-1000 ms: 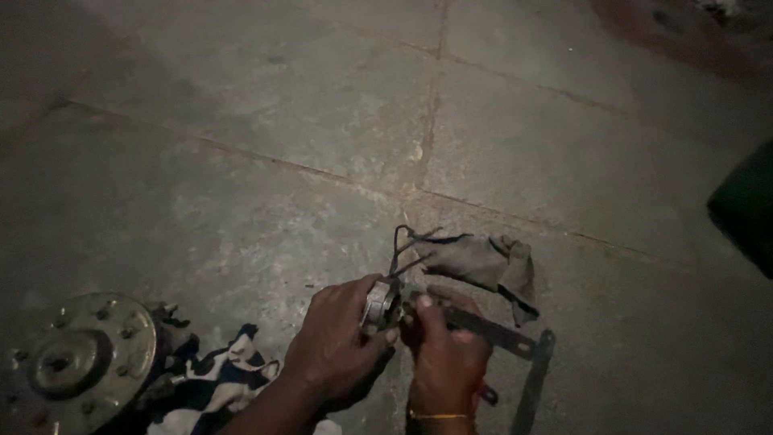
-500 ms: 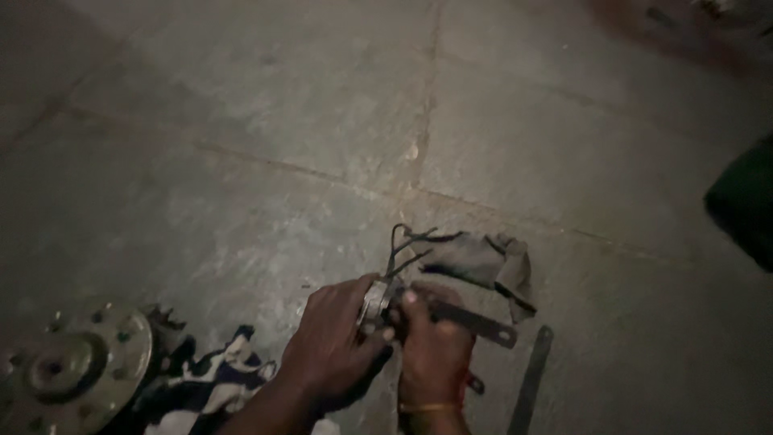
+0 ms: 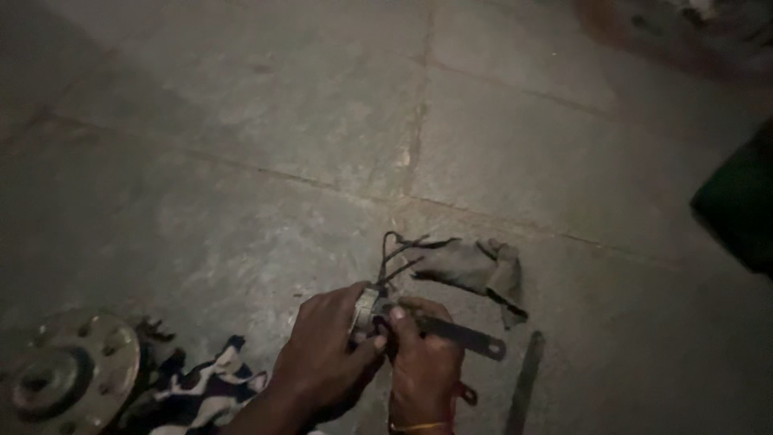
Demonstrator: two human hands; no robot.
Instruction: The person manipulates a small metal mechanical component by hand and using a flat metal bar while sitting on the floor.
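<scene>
Both hands meet low in the view over a stone-slab floor (image 3: pixel 241 161): left hand (image 3: pixel 326 354) wraps its fingers around a small metal part (image 3: pixel 368 304), right hand (image 3: pixel 423 362) is closed on the handle end of a flat spanner (image 3: pixel 459 336) whose working end sits at that same part, thumb pressing beside it. So the part is pinched between the two hands, held just off the floor. Dark wires (image 3: pixel 396 256) run up out of the part, away from the hands; they look attached, so my read is the part is mid-work, nothing visibly separated or laid aside yet. Can't tell in this light whether a fastener is on or off, or how far it has turned. Just beyond the hands lies a crumpled grey rag (image 3: pixel 475 270), touching the wire ends or close to it. Right of the right hand, a flat metal strip (image 3: pixel 525 380) lies on the floor, untouched. Well to the left of the left hand: a round flanged wheel hub (image 3: pixel 60 370) with bolt holes, and between hub and wrist a patterned dark-and-white cloth (image 3: pixel 197 391). Dark green object (image 3: pixel 741 209) far right, unclear.
</scene>
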